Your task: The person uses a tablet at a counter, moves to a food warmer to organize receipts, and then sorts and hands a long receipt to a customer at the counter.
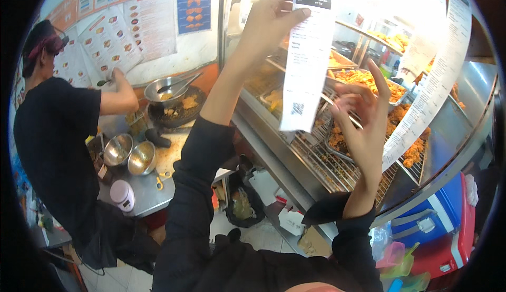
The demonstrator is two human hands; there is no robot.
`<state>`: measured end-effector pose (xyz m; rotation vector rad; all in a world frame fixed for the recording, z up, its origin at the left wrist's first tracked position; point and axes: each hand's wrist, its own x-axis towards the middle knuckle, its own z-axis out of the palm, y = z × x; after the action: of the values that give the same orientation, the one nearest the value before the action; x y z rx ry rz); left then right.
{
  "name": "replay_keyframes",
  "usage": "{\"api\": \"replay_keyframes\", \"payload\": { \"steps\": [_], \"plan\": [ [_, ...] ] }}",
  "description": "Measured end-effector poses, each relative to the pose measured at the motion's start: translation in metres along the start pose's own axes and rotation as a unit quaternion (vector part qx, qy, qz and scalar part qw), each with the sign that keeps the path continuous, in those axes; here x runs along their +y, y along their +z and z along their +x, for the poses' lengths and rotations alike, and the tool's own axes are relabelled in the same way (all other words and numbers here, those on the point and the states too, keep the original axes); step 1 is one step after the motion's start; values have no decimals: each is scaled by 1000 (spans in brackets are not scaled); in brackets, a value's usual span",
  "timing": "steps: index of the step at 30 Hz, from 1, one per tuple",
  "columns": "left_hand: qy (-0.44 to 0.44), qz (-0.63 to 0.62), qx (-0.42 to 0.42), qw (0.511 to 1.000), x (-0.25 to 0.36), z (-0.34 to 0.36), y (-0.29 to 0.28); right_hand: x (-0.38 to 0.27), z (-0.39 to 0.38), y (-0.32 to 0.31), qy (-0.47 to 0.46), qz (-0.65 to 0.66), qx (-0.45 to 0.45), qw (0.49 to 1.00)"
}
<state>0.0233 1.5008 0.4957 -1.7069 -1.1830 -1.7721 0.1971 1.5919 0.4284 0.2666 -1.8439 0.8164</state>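
Note:
My left hand (274, 20) is raised at the top centre, thumb and fingers closed on the upper end of a printed paper receipt (308, 62). The slip hangs down with a slight curl and bears a square code near its bottom. To the right of its lower half, my right hand (363, 113) is held up with the fingers apart and nothing seen in them. Another long receipt (429, 94) hangs just right of that hand. Fried chicken pieces (358, 78) lie on trays behind my right hand, inside a glass-fronted display case (295, 160) with wire racks.
A co-worker (58, 128) in black stands at the left counter. Metal bowls (142, 157), a wok (171, 89), yellow scissors (160, 181) and a pink scale (122, 194) are there. Below sits a lined bin (245, 205). Blue (429, 215) and red (448, 252) cool boxes stand at the lower right.

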Motion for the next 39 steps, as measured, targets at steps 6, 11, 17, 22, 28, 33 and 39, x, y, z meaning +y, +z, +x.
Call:
{"api": "replay_keyframes", "payload": {
  "steps": [6, 11, 17, 22, 28, 33, 39],
  "plan": [
    [80, 2, 40, 996, -52, 124, 17, -22, -40, -66, -10, -118, 104, 988],
    [34, -144, 25, 989, -95, 222, 59, -31, -57, -105, 2, -240, 205, 949],
    [176, 35, 62, 982, -146, 287, 88, -47, -65, -122, 10, -341, 268, 901],
    [357, 339, 199, 847, -107, 248, 82, -50, -70, -126, 0, -403, 278, 872],
    [287, 252, -20, 924, -101, 254, 57, -35, -67, -117, 57, -381, 277, 881],
    [310, 226, -6, 924, -112, 260, 62, -5, -68, -141, 23, -518, 357, 777],
    [355, 199, 19, 913, -115, 268, 64, 30, -74, -181, -43, -703, 362, 611]
  ]
}}
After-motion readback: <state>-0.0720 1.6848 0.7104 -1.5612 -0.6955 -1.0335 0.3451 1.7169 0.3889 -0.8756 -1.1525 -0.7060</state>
